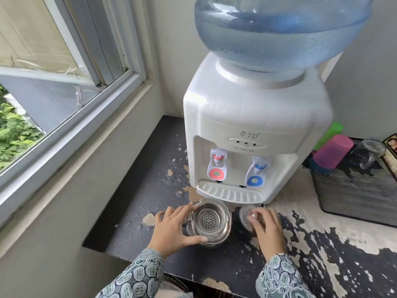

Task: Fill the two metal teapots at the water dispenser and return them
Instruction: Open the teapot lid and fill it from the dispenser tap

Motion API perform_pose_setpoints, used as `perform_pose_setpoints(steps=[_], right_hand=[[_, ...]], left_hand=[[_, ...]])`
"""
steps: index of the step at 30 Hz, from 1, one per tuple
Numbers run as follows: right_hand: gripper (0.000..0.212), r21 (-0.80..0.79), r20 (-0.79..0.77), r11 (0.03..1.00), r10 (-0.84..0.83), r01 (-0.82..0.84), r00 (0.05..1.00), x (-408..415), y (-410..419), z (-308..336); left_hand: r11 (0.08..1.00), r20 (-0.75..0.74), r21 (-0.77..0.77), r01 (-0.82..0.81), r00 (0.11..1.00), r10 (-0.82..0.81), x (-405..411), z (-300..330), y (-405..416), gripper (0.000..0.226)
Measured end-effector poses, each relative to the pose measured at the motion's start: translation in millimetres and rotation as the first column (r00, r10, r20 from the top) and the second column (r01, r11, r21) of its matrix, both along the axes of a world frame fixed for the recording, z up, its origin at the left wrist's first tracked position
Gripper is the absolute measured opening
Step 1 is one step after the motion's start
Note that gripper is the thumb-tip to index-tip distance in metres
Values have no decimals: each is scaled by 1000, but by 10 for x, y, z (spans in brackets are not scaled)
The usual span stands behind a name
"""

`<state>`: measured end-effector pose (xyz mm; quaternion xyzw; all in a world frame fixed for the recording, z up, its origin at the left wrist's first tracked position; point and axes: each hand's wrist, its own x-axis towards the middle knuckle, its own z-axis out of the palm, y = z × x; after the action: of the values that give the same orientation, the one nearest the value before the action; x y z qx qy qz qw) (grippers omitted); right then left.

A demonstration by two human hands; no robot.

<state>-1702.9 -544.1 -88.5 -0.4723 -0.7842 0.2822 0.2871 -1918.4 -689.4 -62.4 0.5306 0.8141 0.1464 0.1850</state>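
An open metal teapot (209, 220) stands on the black worn counter in front of the white water dispenser (253, 130), its perforated strainer insert visible inside. My left hand (176, 229) wraps around the teapot's left side. My right hand (267, 226) holds the teapot's round lid (247, 216) by its knob, just right of the pot and close to the counter. The dispenser has a red tap (217, 166) on the left and a blue tap (256, 173) on the right above a drip tray (229, 193). Only one teapot is in view.
A large blue water bottle (279, 29) sits on the dispenser. To the right, a black mesh tray (356, 190) holds pink, green and clear cups. A window and wall run along the left. The counter's front edge is near my sleeves.
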Motion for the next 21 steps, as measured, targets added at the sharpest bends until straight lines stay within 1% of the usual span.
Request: perform_pose_setpoints(steps=[2,3,5,7,12,14,16,19,21], right_hand=[[20,116,-98,992,61,-49,993,-186,-22,232],[22,186,-106,978,112,-91,988,-280,-50,319],[23,302,-54,937,203,-178,978,-449,-98,395],[24,356,24,898,269,-259,963,-590,-137,384],[29,351,210,828,385,-437,899,-803,-236,294],[36,304,220,839,399,-451,890,-800,-269,282],[37,272,216,845,413,-460,885,-776,-286,263],[34,235,232,841,437,-486,869,-738,-299,238],[30,201,235,844,451,-497,861,-719,-295,236]], left_hand=[[1000,1,7,-26,1000,26,10,3,10,99],[999,0,15,-41,999,41,20,0,17,98],[998,7,24,-60,998,60,36,1,32,97],[998,6,12,-57,998,57,38,15,36,96],[998,-8,-11,-66,998,66,34,30,35,95],[997,-6,-22,-71,997,71,43,16,39,96],[997,2,-27,-73,997,73,51,10,41,91],[997,22,-38,-62,998,62,61,7,46,82],[998,12,-42,-50,999,51,60,-3,46,80]])
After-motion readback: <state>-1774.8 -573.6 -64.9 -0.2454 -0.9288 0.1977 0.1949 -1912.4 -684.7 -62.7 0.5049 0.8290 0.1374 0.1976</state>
